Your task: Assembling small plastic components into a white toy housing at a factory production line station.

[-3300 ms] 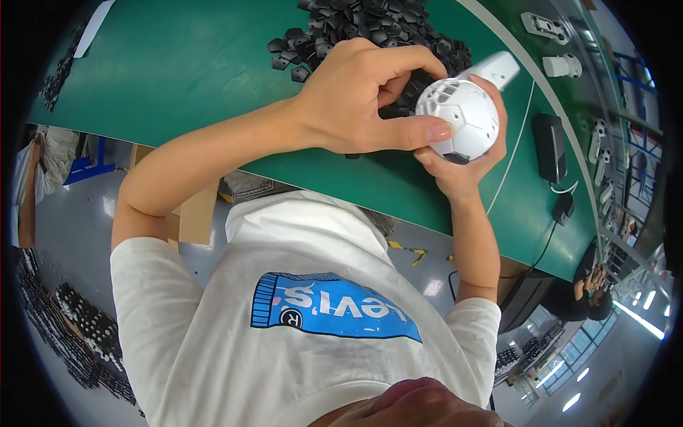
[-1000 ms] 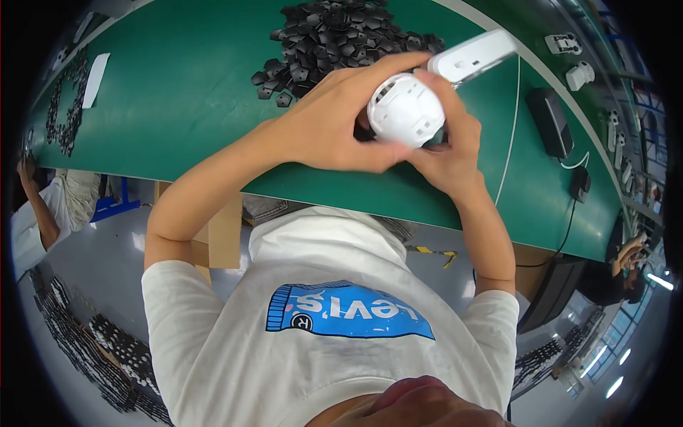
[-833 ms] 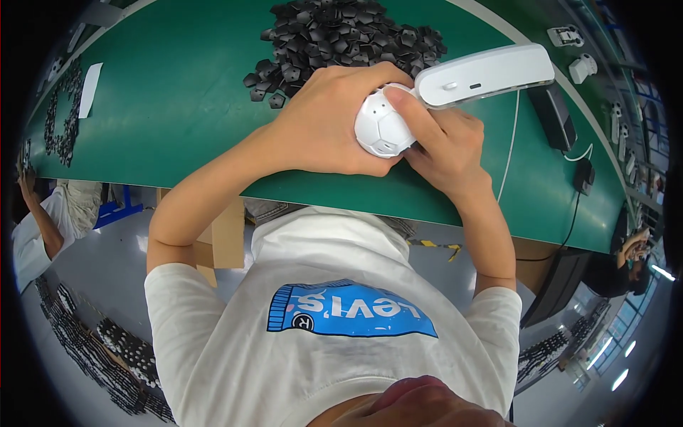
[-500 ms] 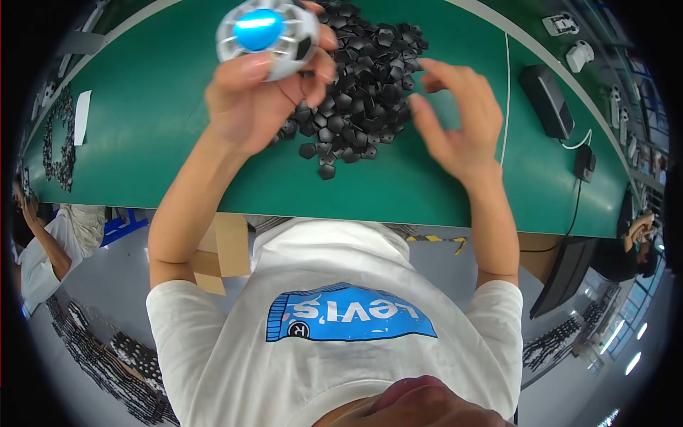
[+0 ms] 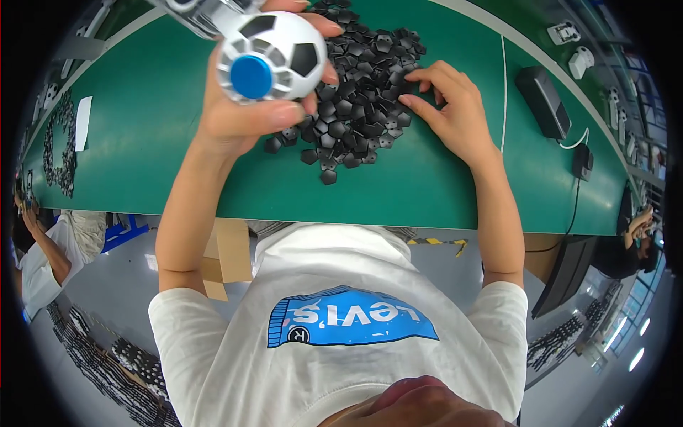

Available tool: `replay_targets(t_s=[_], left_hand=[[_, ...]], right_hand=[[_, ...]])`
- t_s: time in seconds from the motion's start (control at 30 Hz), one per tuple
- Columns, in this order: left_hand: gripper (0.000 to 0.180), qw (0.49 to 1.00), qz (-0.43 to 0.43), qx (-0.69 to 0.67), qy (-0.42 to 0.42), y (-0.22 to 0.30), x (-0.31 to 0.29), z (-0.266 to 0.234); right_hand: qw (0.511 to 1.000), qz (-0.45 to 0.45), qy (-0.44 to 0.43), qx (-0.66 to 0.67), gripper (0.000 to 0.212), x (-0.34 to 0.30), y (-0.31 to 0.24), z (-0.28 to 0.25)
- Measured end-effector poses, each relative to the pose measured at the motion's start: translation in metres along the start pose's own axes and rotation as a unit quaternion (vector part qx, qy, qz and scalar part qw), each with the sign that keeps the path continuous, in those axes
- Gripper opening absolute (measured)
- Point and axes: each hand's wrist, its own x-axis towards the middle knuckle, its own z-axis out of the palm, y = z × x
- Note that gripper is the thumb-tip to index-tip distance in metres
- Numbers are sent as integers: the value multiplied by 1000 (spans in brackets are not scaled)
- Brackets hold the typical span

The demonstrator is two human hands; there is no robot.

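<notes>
Nearest to us: our own white short-sleeved shirt with a blue printed patch (image 5: 352, 324), filling the lower middle of the view. Both bare forearms rise from it to the long green-topped work table (image 5: 142, 142).

Left hand (image 5: 242, 107): lifted above the table's near-left part, fingers and thumb wrapped around a white ball-shaped plastic housing with black pentagon patches and a round blue cap (image 5: 270, 57). The blue cap faces us. The grip is firm, with fingertips pressed on the right and lower sides of the ball. A grey-white part juts from the ball's far-left side; we cannot tell what it is.

Right hand (image 5: 448, 107): lying on the table to the right of the ball, fingers spread and loose, holding nothing that we can see. Its fingertips touch the right edge of a heap of small black flat plastic pieces (image 5: 363, 92). The heap spreads on the table between the two hands, and a few loose pieces lie on its near side.

Farther right: a thin white cable (image 5: 504, 85) crosses the table, with a black oblong box (image 5: 542, 103) beyond it. On the far left lies a white paper slip (image 5: 82, 122).
</notes>
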Motion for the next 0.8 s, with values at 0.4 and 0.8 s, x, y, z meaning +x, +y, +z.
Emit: replay_targets(t_s=[0.4, 0.8], left_hand=[[73, 975, -111, 188, 43, -1, 0, 21], [80, 991, -31, 127, 10, -8, -8, 34]], right_hand=[[950, 159, -35, 266, 12, -1, -5, -11], [881, 90, 46, 462, 24, -5, -47, -2]])
